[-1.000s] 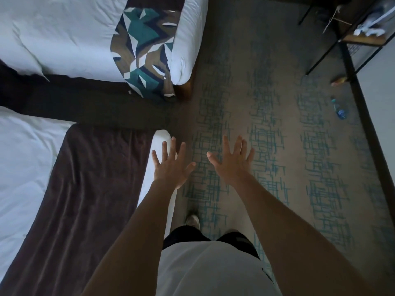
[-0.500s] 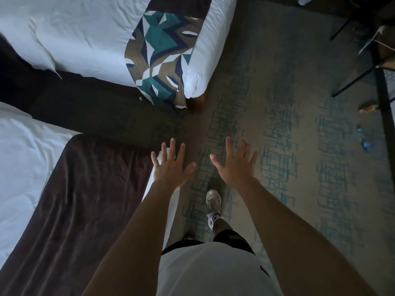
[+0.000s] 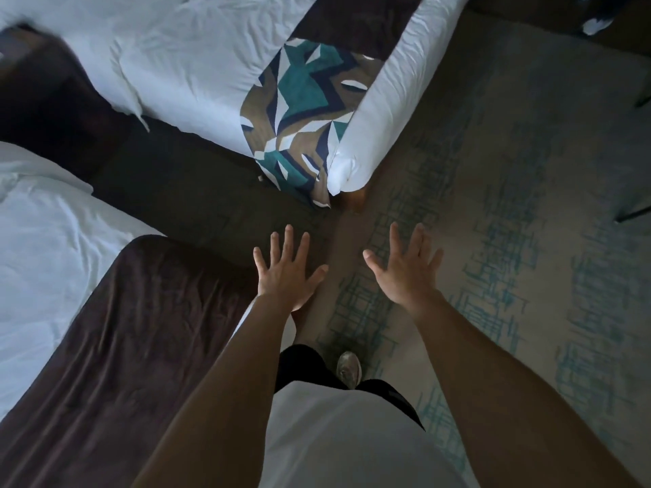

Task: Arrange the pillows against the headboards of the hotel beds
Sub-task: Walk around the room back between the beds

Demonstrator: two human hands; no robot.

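Observation:
Two hotel beds fill the left side. The far bed point(image 3: 183, 61) has a white duvet and a teal, brown and white patterned runner point(image 3: 299, 110) over its foot end. The near bed point(image 3: 42, 241) is white with a dark brown runner point(image 3: 134, 329) across its foot. No pillow or headboard is in view. My left hand point(image 3: 285, 272) is held out with fingers spread, empty, just past the near bed's corner. My right hand point(image 3: 405, 272) is also spread and empty, over the carpet.
A dark gap of floor point(image 3: 183, 184) runs between the two beds. Patterned beige and teal carpet point(image 3: 510, 241) spreads to the right. Dark furniture legs point(image 3: 634, 213) show at the right edge. My shoe point(image 3: 348, 368) is on the carpet below my hands.
The view has moved forward and turned left, so the far bed's foot corner sits closer to my hands. Both hands stay spread and empty. My feet have stepped on.

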